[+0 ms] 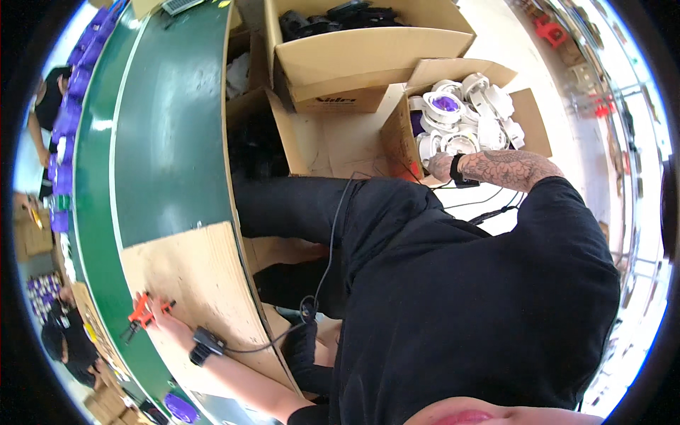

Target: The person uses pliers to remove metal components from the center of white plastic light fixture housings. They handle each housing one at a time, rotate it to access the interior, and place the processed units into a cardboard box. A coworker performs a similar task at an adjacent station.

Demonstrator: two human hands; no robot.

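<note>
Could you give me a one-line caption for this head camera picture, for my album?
Left hand grips an orange tool on the cardboard sheet; right hand reaches into a box of white round parts.

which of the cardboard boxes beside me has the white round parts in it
The open cardboard box furthest right, where the right hand reaches in. It holds white round parts; the larger box behind it holds black items.

At the upper right of the frame, the open brown corrugated cardboard box (404, 134) looks matt and papery, and the round white plastic parts (464, 117) inside it shine smooth and glossy. At the left, the long dark green belt surface (166, 120) has a dull sheen beside the flat matt cardboard sheet (195, 273). At the lower left, the small orange plastic tool (144, 314) looks smooth.
</note>
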